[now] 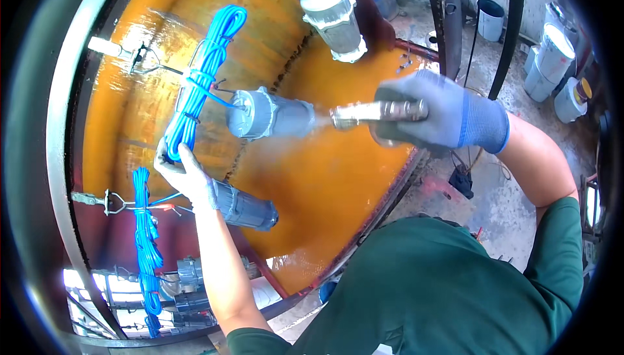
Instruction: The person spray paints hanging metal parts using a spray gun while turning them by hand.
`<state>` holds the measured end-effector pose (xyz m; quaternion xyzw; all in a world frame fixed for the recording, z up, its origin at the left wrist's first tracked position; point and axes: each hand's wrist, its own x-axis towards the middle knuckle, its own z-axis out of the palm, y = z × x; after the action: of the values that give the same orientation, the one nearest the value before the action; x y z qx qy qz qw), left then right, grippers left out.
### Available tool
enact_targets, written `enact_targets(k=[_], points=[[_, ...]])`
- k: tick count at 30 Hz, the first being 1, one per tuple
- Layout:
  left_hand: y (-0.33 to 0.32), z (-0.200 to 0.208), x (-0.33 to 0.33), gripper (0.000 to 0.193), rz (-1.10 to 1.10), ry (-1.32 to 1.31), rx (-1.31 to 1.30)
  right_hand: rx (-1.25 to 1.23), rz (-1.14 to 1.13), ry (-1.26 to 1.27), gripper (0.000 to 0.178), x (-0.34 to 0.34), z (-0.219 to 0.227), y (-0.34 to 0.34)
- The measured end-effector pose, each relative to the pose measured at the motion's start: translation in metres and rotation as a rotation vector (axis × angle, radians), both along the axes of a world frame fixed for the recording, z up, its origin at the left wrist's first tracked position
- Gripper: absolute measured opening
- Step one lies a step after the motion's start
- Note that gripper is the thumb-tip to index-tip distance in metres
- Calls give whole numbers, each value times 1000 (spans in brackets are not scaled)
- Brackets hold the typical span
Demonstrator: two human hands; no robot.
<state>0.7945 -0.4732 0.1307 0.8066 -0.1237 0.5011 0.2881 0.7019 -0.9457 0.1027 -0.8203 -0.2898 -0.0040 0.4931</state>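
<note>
My gloved left hand (188, 176) grips the lower end of a bundled blue cable (205, 72), its fingers closed round it. The cable joins a grey cylindrical motor or pump body (276, 116) that hangs tilted in the middle. My gloved right hand (426, 111) is closed on a metal spray gun (364, 113). The nozzle faces the end of that body, a short gap apart, and a pale mist spreads between them. The fingers are smeared by motion. Just below my left hand hangs a darker grey cylinder (246, 207).
Behind hangs an orange-stained booth wall (338, 179). A pale cylinder (333, 20) hangs at the top, another blue cable bundle (148, 244) at the left beside a metal hook (116, 203). White buckets (551, 59) stand on the floor at right; a dark upright bar (509, 37) crosses there.
</note>
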Motion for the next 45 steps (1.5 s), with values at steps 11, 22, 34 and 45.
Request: enact_targets(k=[11, 22, 34, 45], points=[[44, 8, 15, 62, 236, 92, 114, 139, -87, -69, 40, 35, 16, -10], [-71, 41, -3, 50, -68, 77, 380, -107, -157, -22, 35, 35, 38, -9], [-58, 29, 4, 38, -351, 134, 23, -210, -168, 31, 23, 36, 79, 16], [-29, 17, 9, 26, -398, 160, -182, -422, -27, 101, 36, 68, 139, 37]])
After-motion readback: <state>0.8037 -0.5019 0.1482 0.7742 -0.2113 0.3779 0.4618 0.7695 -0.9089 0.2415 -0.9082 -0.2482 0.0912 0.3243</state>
